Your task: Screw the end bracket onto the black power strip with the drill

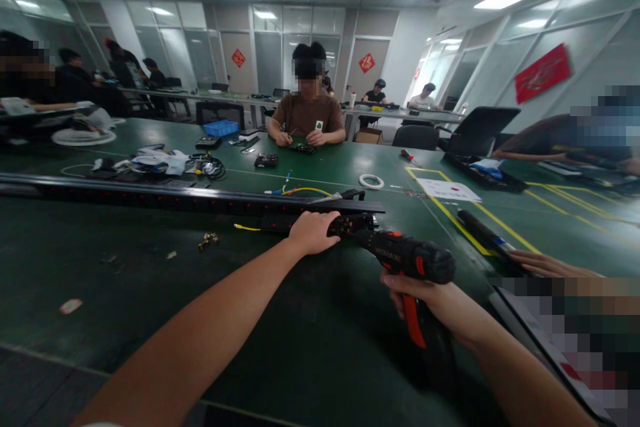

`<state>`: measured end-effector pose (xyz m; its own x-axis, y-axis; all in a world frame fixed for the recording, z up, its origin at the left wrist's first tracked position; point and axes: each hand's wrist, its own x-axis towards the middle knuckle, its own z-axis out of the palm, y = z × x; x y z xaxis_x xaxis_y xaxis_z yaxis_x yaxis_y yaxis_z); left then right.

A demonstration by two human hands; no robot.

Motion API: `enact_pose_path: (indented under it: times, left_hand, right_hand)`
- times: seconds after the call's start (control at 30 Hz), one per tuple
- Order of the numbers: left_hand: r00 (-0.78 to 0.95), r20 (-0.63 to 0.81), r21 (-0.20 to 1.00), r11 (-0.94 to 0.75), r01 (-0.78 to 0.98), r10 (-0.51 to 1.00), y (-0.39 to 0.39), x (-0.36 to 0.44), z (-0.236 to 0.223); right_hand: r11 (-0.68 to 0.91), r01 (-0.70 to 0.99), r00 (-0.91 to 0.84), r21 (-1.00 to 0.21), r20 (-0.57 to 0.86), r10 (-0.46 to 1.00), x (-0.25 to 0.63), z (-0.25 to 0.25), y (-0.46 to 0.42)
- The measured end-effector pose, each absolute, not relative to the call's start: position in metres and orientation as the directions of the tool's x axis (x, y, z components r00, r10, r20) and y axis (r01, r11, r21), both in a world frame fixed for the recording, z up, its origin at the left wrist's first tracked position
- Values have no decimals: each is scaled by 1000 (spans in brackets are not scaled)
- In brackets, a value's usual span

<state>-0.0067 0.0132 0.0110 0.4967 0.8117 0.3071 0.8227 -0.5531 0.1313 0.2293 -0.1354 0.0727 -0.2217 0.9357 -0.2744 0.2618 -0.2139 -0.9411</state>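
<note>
Across the green table [150,287] I see a long black rail [200,199], left to right, a shorter black part [349,224] parallel beside it. A drill [413,257] points leftward at the part's end, handle slanting down. The right hand [430,293] clasps it; the left hand [313,233], apart, clamps the part.

Green worktop [305,320] — strewn near and far.
A long black rail [150,195] runs from the left edge past the middle, small brass-coloured pieces [209,239] on its near side. Beyond it: tangled cables and bags [160,161] at left, a blue basket [221,128] farther off, a white ring [371,181] — and, at right, a white sheet [450,189].
</note>
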Motion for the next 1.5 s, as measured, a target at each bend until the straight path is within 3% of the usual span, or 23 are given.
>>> enact_pose_path:
  times: [1.5]
  left_hand:
    - [509,316,114,-565,817,801,16,-9,7]
  right_hand:
    - [-254,205,-243,-945,-301,922,229,78,-136]
